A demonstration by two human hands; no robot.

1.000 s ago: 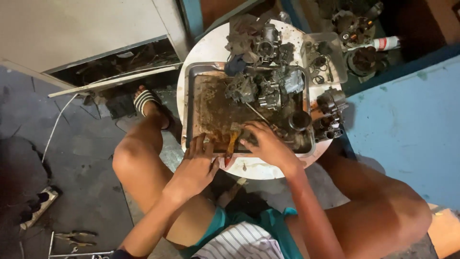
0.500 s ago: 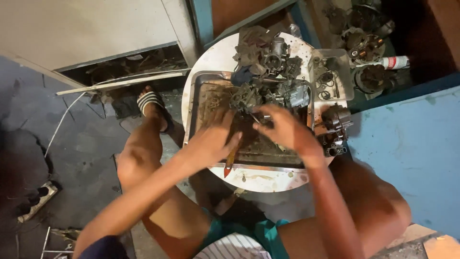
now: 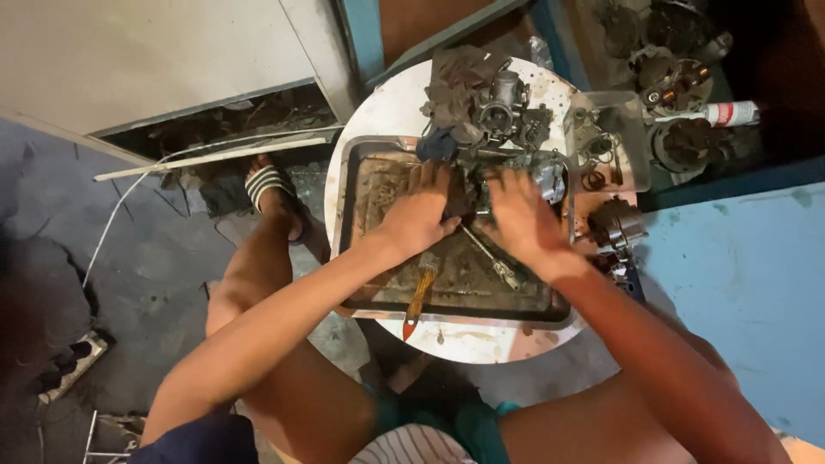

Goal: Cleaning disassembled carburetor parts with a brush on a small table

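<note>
**A:** Item one — what is obscured?

**B:** The dark metal part (image 3: 468, 193) is mostly hidden; the left hand (image 3: 418, 215) and right hand (image 3: 522, 219) close over it from either side. Its outline cannot be made out, nor its long axis.

**A:** Location?

**B:** Upper middle of the greasy metal tray (image 3: 361, 172), on the round white table (image 3: 391, 107), just below a grey carburettor (image 3: 503, 103) and a crumpled rag (image 3: 455, 82).

**A:** Hands?

**B:** Both curled, fingers bent onto the part; grip appears closed — fingertips hidden.

**A:** Other entries?

**B:** Orange-handled brush (image 3: 419, 292), long axis near vertical, lower end past the tray's near rim. A thin metal tool (image 3: 490, 258) lies diagonally, running down-right from between the hands.
</note>
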